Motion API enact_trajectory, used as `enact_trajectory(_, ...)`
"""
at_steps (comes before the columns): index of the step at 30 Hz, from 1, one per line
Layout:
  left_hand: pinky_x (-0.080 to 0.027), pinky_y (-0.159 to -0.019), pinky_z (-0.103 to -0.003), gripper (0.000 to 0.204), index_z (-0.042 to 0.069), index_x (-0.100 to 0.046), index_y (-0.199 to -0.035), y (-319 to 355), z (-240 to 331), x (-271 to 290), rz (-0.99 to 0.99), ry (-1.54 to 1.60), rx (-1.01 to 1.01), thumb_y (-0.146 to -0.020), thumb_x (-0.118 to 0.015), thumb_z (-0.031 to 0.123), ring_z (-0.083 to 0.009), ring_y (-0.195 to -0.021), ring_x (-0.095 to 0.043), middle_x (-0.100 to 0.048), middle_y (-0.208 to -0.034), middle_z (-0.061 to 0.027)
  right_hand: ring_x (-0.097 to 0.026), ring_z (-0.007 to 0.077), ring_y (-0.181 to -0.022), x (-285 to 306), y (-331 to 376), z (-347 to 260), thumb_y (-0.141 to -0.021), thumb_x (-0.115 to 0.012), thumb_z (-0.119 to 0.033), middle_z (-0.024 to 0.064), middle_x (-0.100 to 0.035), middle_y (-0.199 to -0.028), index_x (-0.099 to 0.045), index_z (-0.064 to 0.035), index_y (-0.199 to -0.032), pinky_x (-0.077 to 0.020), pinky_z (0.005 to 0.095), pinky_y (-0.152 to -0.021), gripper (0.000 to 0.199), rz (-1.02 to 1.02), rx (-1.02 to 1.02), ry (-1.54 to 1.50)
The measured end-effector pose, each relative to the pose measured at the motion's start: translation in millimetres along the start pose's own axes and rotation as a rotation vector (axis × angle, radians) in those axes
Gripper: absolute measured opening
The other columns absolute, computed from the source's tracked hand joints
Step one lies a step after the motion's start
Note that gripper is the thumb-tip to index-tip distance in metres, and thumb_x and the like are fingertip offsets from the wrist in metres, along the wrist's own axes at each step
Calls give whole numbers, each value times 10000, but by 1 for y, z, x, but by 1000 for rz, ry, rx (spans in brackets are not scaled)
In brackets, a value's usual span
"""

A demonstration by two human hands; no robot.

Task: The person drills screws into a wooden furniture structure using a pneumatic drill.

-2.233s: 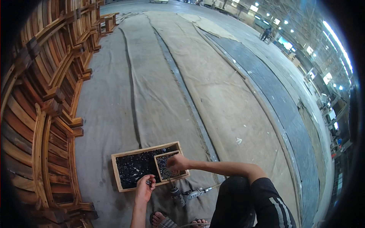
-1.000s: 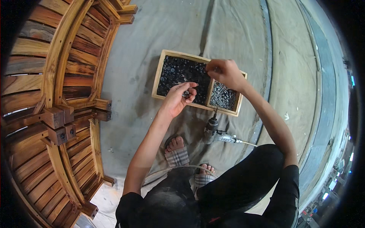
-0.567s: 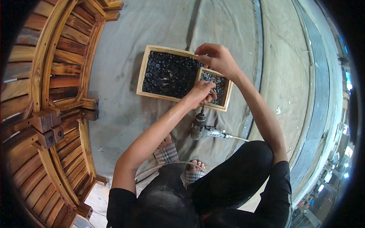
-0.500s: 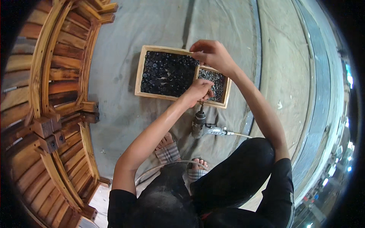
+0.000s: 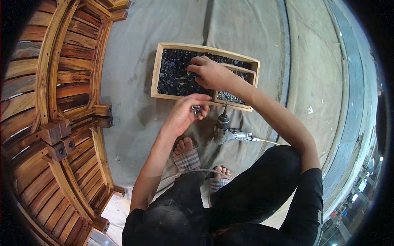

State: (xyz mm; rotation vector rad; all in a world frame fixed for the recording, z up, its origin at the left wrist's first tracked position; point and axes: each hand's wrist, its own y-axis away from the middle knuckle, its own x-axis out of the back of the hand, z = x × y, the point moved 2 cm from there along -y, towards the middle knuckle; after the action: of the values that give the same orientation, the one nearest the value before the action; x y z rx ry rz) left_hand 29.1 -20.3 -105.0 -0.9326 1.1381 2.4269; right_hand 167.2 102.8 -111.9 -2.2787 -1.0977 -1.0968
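Note:
My left hand [image 5: 182, 116] is turned palm up near the front edge of a wooden box [image 5: 180, 97]. Small silver screws [image 5: 197, 109] lie in its curled fingers, while the forefinger points toward the box. My right hand [image 5: 213, 74] reaches across the box, its fingers bent and apart over the black washers [image 5: 169, 74]. Whether its fingertips touch a washer is too small to tell. More silver screws [image 5: 232, 97] fill a small compartment at the box's right end, partly covered by my right wrist.
A pneumatic drill [image 5: 222, 130] stands bit up before the box, its air hose [image 5: 266, 141] running right. Wooden slatted furniture [image 5: 53, 82] lines the left side. Grey cloth [image 5: 135, 61] covers the floor. My sandalled feet [image 5: 186, 153] are close to the drill.
My left hand has drawn back out of the screw compartment, turned up, with screws in it. My right hand has moved left and nearer, over the washers.

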Motion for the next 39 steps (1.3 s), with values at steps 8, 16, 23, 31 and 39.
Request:
enact_trajectory(8, -506, -670, -279, 308, -68, -563, -1138, 13, 41, 26, 128, -54, -224, -959, -469, 165, -169, -754, -625, -650, -917, -132, -569, 342, -998, -49, -2, 15, -728, -724, -251, 149, -577, -1038, -599, -28, -1016, -496, 419, -813, 385, -1, -10, 454)
enact_trajectory(16, -528, -754, -299, 356, -61, -576, -1142, 7, 37, 62, 162, 190, -254, -972, -452, 227, -187, -801, -628, -659, -934, -137, -649, 368, -710, -54, -10, 1, -876, -579, -270, 163, -644, -792, -591, -21, -903, -528, 456, -619, 250, -84, -77, 288)
enact_trajectory(23, -522, -732, -307, 381, -52, -575, -1119, -16, 38, 66, 200, 200, -250, -1000, -403, 267, -191, -791, -623, -651, -940, -139, -620, 301, -851, -63, 7, -8, -885, -566, -266, 109, -627, -877, -613, -40, -896, -484, 423, -736, 231, 3, 38, 333)
enact_trajectory(31, -510, -656, -288, 223, -15, -603, -1021, -26, 38, 58, 335, 123, -288, -971, -503, 178, -191, -730, -628, -648, -861, -120, -613, 283, -850, -58, 13, -6, -882, -581, -318, 95, -643, -829, -651, -52, -799, -476, 425, -745, 287, -87, 116, 329)
enact_trajectory(39, -505, -659, -272, 291, -34, -603, -1072, -33, 34, 62, 285, 40, -180, -980, -481, 213, -170, -732, -614, -645, -855, -92, -637, 345, -559, -57, 13, -3, -861, -565, -315, 154, -640, -630, -656, -65, -663, -507, 457, -517, 332, -140, -18, 306)
